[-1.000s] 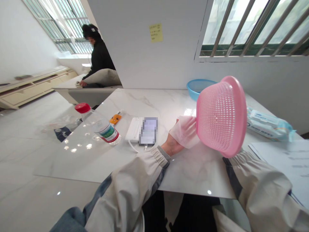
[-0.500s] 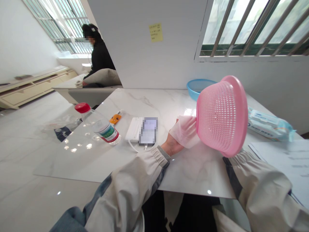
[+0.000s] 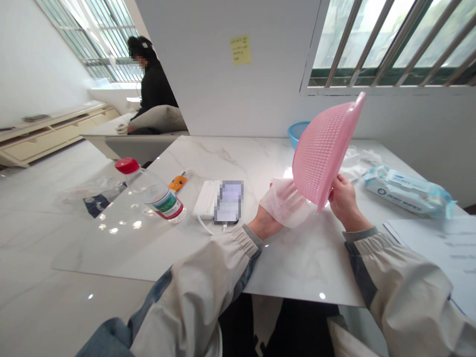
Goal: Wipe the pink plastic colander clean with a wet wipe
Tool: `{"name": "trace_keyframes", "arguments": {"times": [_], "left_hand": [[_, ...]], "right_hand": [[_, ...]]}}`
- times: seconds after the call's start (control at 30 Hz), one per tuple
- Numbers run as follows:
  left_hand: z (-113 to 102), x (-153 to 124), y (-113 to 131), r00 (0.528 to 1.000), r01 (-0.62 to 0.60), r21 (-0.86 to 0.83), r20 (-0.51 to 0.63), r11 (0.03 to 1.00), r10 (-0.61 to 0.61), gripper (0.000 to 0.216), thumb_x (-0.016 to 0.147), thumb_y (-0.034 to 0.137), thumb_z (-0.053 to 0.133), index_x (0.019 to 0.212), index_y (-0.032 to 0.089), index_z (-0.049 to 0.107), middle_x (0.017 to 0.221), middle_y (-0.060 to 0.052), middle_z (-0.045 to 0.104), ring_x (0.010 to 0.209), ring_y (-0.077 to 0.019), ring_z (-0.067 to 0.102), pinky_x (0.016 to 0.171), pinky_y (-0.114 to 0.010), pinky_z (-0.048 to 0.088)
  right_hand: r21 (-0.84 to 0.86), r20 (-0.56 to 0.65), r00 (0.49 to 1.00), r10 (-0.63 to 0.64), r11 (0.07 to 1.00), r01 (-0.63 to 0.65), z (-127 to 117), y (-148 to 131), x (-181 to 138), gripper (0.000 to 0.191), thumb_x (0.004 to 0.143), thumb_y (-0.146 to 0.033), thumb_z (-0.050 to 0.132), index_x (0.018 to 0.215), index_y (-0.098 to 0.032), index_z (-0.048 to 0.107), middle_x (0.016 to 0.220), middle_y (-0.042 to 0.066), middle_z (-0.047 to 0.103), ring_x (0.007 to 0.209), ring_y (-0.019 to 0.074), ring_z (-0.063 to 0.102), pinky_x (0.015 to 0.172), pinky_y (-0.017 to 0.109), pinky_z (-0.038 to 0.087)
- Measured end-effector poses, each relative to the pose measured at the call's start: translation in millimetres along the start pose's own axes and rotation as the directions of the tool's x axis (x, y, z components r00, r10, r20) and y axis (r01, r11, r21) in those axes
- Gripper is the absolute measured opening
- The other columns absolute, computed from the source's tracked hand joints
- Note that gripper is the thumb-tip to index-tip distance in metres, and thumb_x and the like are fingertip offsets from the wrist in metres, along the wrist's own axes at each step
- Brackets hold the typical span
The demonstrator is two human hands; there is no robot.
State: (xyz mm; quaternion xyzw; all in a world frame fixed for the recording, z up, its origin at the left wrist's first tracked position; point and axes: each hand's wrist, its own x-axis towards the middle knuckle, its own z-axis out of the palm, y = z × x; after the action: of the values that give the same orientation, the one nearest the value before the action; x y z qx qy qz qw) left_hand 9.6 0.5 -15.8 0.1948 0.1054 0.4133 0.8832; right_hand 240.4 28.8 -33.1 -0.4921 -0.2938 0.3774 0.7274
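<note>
A pink plastic colander (image 3: 320,151) is tilted on its side above the table, its perforated outer wall facing left. My right hand (image 3: 345,201) is closed on the lower part of its rim. A thin white wipe (image 3: 288,203) covers the fingers of my left hand (image 3: 265,223), which holds it against the colander's lower left side. Those fingers are mostly hidden under the cloth. Behind the colander, a blue basin (image 3: 295,133) is partly covered from view. To the right lies a pack of wipes (image 3: 407,191).
A phone (image 3: 228,202) and a white power bank (image 3: 206,199) lie left of my hands. Further left are a red-capped bottle (image 3: 163,198) and an orange item (image 3: 177,183). Crumpled clear plastic (image 3: 360,161) and papers (image 3: 439,248) are at right. Another person (image 3: 158,87) sits in the background.
The colander has turned so its rim slants and its opening faces away to the right. My right hand, hidden behind it before, now shows at the rim. My left hand stays nearly in place.
</note>
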Motion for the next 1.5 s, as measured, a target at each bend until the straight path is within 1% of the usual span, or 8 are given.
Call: {"name": "trace_keyframes", "arguments": {"times": [0.13,0.37,0.5,0.67,0.87,1.07,1.3,1.5], "left_hand": [[-0.1,0.1,0.0,1.0,-0.016,0.035,0.009,0.999,0.016,0.066,0.123,0.058,0.033,0.136,0.014,0.08,0.146,-0.018,0.079,0.153,-0.037,0.066,0.139,-0.06,0.043],[0.6,-1.7,1.3,0.999,-0.005,0.042,-0.037,0.999,0.007,0.056,0.121,0.06,0.038,0.112,0.024,0.081,0.13,-0.011,0.079,0.146,-0.0299,0.07,0.144,-0.052,0.038],[-4.5,-0.8,0.9,0.994,-0.01,0.043,-0.104,0.999,0.014,0.049,0.119,0.055,0.045,0.127,0.023,0.081,0.148,-0.012,0.077,0.159,-0.0303,0.064,0.143,-0.053,0.041],[-11.6,1.3,-1.7,0.996,-0.016,0.045,-0.092,0.999,0.02,0.049,0.117,0.053,0.049,0.146,0.024,0.076,0.155,-0.013,0.077,0.164,-0.0329,0.06,0.142,-0.059,0.041],[-6.0,2.3,-0.7,0.982,-0.068,0.027,-0.177,0.997,0.072,0.047,0.119,0.05,0.047,0.131,0.02,0.082,0.148,-0.013,0.082,0.154,-0.0315,0.069,0.14,-0.051,0.045],[4.2,2.8,1.9,0.96,-0.211,0.074,-0.172,0.975,0.221,0.044,0.111,0.056,0.062,0.137,0.026,0.08,0.148,-0.012,0.083,0.148,-0.0323,0.073,0.135,-0.056,0.05],[4.3,1.3,2.8,0.955,-0.223,0.063,-0.188,0.973,0.231,0.05,0.11,0.061,0.062,0.139,0.026,0.081,0.151,-0.013,0.081,0.151,-0.0338,0.071,0.137,-0.057,0.048],[3.8,0.8,2.7,0.958,-0.218,0.065,-0.176,0.974,0.227,0.051,0.11,0.063,0.061,0.138,0.025,0.082,0.151,-0.014,0.081,0.152,-0.0333,0.071,0.137,-0.056,0.048]], "right_hand": [[0.047,-0.032,0.999,0.007,0.999,-0.005,-2.7,2.3,6.9,0.053,0.067,-0.052,0.105,0.094,-0.023,0.069,0.076,-0.002,0.072,0.062,0.0149,0.07,0.049,0.022,0.058],[0.019,-0.008,1.0,-0.009,1.0,0.009,-4.6,-1.7,3.7,0.042,0.067,-0.04,0.098,0.093,-0.027,0.068,0.089,0.0,0.082,0.06,0.016,0.074,0.049,0.026,0.065],[0.028,0.001,1.0,0.007,1.0,-0.007,-0.2,-5.7,-0.7,0.04,0.068,-0.034,0.094,0.102,-0.027,0.074,0.104,0.003,0.086,0.069,0.0192,0.081,0.056,0.029,0.071],[0.092,0.034,0.998,0.044,0.995,-0.047,3.5,-11.6,-5.3,0.054,0.066,-0.026,0.09,0.118,-0.033,0.078,0.103,-0.004,0.084,0.073,0.0201,0.084,0.061,0.032,0.073],[0.066,0.095,0.994,0.058,0.996,-0.065,5.3,-12.5,-10.0,0.059,0.068,-0.026,0.091,0.126,-0.033,0.077,0.104,-0.002,0.086,0.075,0.0218,0.086,0.063,0.033,0.075],[0.026,0.162,0.983,0.089,0.995,-0.095,7.7,-12.6,-15.2,0.066,0.067,-0.027,0.096,0.128,-0.032,0.073,0.117,0.002,0.088,0.076,0.0247,0.087,0.063,0.037,0.077],[0.005,0.183,0.979,0.089,0.996,-0.091,7.5,-11.5,-14.0,0.062,0.07,-0.028,0.094,0.128,-0.031,0.071,0.124,0.005,0.088,0.08,0.0255,0.088,0.064,0.037,0.076],[0.039,0.137,0.99,0.042,0.998,-0.047,7.6,-7.9,-10.7,0.077,0.065,-0.028,0.095,0.137,-0.032,0.069,0.113,0.001,0.087,0.079,0.0261,0.088,0.064,0.039,0.078]]}}
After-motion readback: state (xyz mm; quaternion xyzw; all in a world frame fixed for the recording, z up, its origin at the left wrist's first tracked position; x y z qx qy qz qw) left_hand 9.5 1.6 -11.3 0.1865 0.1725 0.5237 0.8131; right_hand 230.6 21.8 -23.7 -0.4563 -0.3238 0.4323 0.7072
